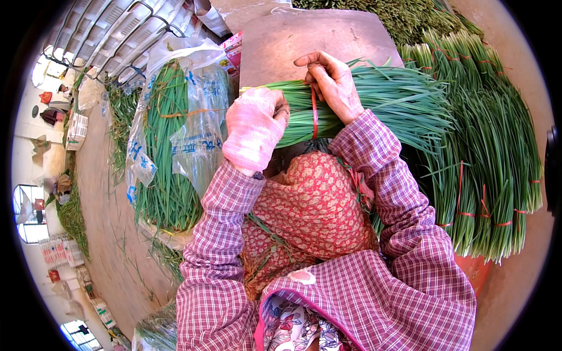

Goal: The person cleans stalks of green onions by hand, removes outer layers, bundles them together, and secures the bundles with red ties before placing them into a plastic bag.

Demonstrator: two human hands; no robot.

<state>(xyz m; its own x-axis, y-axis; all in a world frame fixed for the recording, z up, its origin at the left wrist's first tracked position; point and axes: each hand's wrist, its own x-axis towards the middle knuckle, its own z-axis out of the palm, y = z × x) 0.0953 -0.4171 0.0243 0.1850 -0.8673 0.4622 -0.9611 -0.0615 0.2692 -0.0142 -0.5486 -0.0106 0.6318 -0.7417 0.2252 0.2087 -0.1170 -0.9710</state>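
Note:
A thick bundle of green chives (398, 99) lies crosswise in front of me, its pale stems to the left and its leaf tips to the right. A red tie (315, 117) runs around the stem part. My left hand (252, 128), in a pink glove with dark fingertips, is closed over the stems left of the tie; its grip is partly hidden. My right hand (333, 85) is bare, its thumb and fingers bent together at the top end of the red tie, the wrist resting over the leaves.
Tied chive bundles (486, 140) are piled along the right. A clear plastic bag (199, 140) of chives stands at the left. Behind the bundle is a brown board (322, 35), and more greens (386, 17) lie at the far right. White crates (111, 35) stand far left.

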